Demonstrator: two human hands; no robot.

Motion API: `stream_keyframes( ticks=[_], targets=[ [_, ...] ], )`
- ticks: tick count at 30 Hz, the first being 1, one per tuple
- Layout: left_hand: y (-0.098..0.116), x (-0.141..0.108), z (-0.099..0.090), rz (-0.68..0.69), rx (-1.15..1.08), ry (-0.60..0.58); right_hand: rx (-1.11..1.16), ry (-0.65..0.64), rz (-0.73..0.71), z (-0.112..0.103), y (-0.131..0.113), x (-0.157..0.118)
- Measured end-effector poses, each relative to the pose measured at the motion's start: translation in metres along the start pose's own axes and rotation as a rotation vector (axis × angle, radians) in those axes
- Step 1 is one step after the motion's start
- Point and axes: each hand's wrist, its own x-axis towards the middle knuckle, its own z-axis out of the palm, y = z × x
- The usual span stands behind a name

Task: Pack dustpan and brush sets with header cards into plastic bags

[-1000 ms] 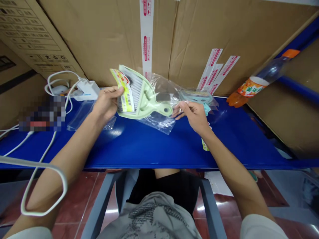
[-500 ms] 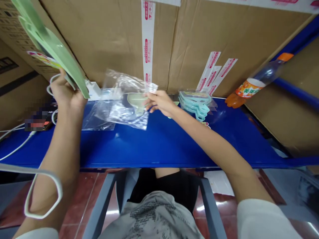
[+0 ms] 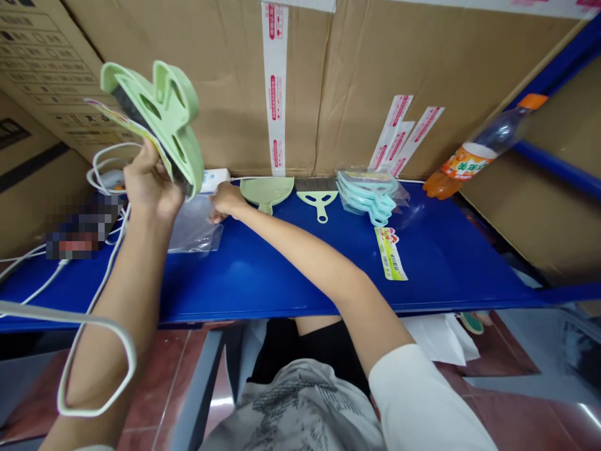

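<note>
My left hand (image 3: 153, 181) is raised above the left side of the table, closed around a light green dustpan and brush set (image 3: 181, 134). A printed card (image 3: 126, 125) sticks out between the set and my fingers. My right hand (image 3: 228, 202) is low over the table, its curled fingers at the edge of a clear plastic bag (image 3: 195, 228); the grip is partly hidden. To its right lie a green dustpan (image 3: 267, 190) and a separate green brush (image 3: 318, 197) with dark bristles. A stack of bagged light blue dustpan sets (image 3: 369, 191) lies farther right.
A loose yellow and white card (image 3: 390, 254) lies on the blue table (image 3: 291, 275). An orange drink bottle (image 3: 483, 150) leans at the right. White cables (image 3: 119, 250) and a white box (image 3: 215, 180) are at the left. Cardboard boxes (image 3: 375, 62) stand behind.
My right hand has moved left with the clear bag, uncovering the green dustpan and brush. My left hand has shifted right and turned the green set. The loose card now shows fully.
</note>
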Motion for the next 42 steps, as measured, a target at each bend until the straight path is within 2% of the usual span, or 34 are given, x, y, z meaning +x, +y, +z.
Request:
stream_keyframes(
  ticks=[3, 5, 8, 10, 12, 14, 18, 21, 25, 29, 31, 33, 35, 37, 38, 40, 42],
  targets=[
    [-0.004, 0.004, -0.009, 0.022, 0.019, -0.058, -0.297, 0.113, -0.093, -0.008, -0.006, -0.014],
    [-0.006, 0.005, -0.012, 0.028, 0.009, -0.093, -0.534, 0.176, -0.231, -0.005, -0.009, -0.03],
    [-0.007, 0.006, -0.014, 0.037, -0.041, -0.129, -0.771, 0.175, -0.482, 0.017, -0.007, -0.055],
    [-0.008, 0.004, -0.012, 0.04, -0.081, -0.137, -0.874, 0.11, -0.586, 0.037, 0.001, -0.065],
    [-0.008, 0.002, -0.01, 0.027, -0.083, -0.114, -0.908, -0.016, -0.555, 0.053, 0.011, -0.067],
    [-0.009, -0.001, -0.008, -0.007, -0.058, -0.072, -0.872, -0.135, -0.46, 0.061, 0.02, -0.064],
    [-0.009, -0.004, -0.003, -0.047, -0.009, 0.002, -0.8, -0.241, -0.373, 0.053, 0.028, -0.059],
    [-0.011, -0.005, -0.003, -0.041, 0.007, 0.02, -0.822, -0.281, -0.344, 0.038, 0.028, -0.059],
    [-0.013, -0.004, -0.005, -0.037, -0.047, -0.023, -0.866, -0.285, -0.343, 0.025, 0.027, -0.058],
    [-0.013, -0.005, -0.005, -0.069, -0.047, -0.027, -0.854, -0.178, -0.434, 0.018, 0.022, -0.059],
    [-0.013, -0.005, -0.003, -0.096, -0.013, -0.01, -0.746, -0.068, -0.552, 0.003, 0.019, -0.063],
    [-0.015, -0.005, -0.002, -0.143, 0.016, 0.015, -0.54, 0.025, -0.629, -0.027, 0.019, -0.07],
    [-0.02, -0.007, -0.001, -0.195, 0.029, 0.026, -0.258, 0.044, -0.503, -0.072, 0.023, -0.081],
    [-0.026, -0.012, 0.0, -0.234, 0.058, -0.014, 0.059, 0.156, -0.31, -0.124, 0.028, -0.096],
    [-0.029, -0.017, 0.001, -0.253, 0.084, -0.049, 0.156, 0.264, -0.285, -0.149, 0.029, -0.106],
    [-0.035, -0.028, 0.005, -0.313, 0.16, -0.128, 0.203, 0.467, -0.36, -0.187, 0.026, -0.127],
    [-0.041, -0.042, 0.01, -0.414, 0.251, -0.203, 0.119, 0.507, -0.45, -0.201, 0.016, -0.146]
  ],
)
